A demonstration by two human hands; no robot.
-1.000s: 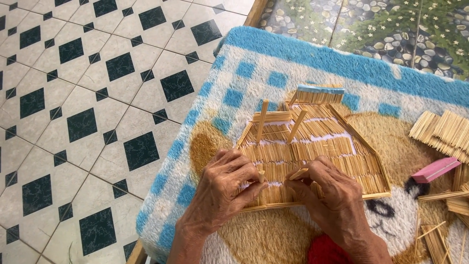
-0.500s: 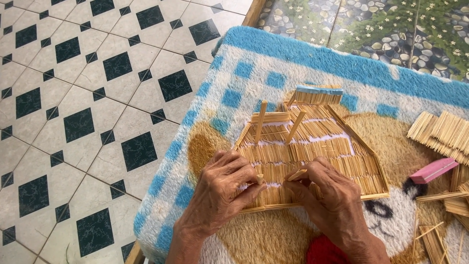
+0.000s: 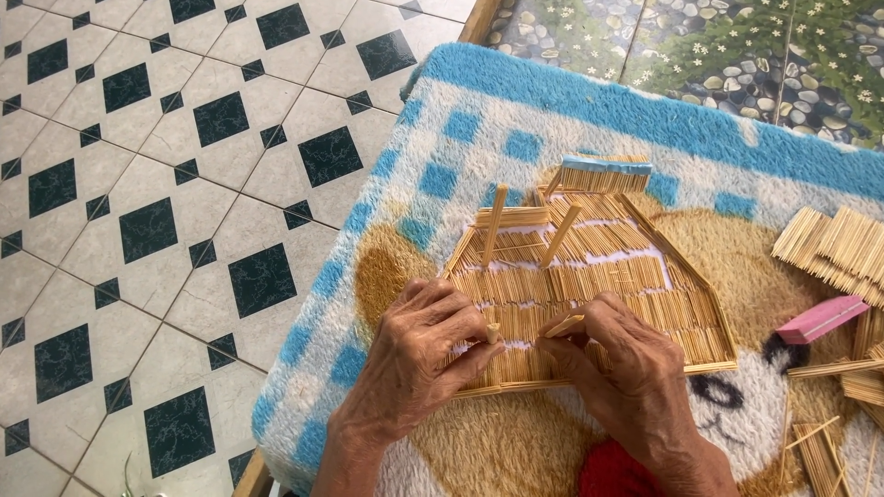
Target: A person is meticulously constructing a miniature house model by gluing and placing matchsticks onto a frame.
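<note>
On the fluffy blue-and-cream rug (image 3: pixel 516 120), the flat stick panel (image 3: pixel 589 285) serves as the landmark; left of the rug lies the black-and-white tiled floor (image 3: pixel 138 230). At the panel's lower left edge the left hand (image 3: pixel 419 354) presses down, its grip closed, thumb and forefinger pinching a short stick end (image 3: pixel 493 332) that stands just above the rows. Just right of it, over the panel's lower middle, the right hand (image 3: pixel 635 377) has its grip clamped on a thin stick (image 3: pixel 564 324) angled toward the left hand. To seat this piece well, I judge the left hand should keep the panel pinned flat while the right lines the stick up with the neighbouring rows before pressing; a skewed stick would open a gap. Above the panel a blue-edged bundle (image 3: pixel 603 173) rests at its top. Right of the panel lies a pink block (image 3: pixel 820 319), with loose sticks (image 3: pixel 838 244) beyond.
</note>
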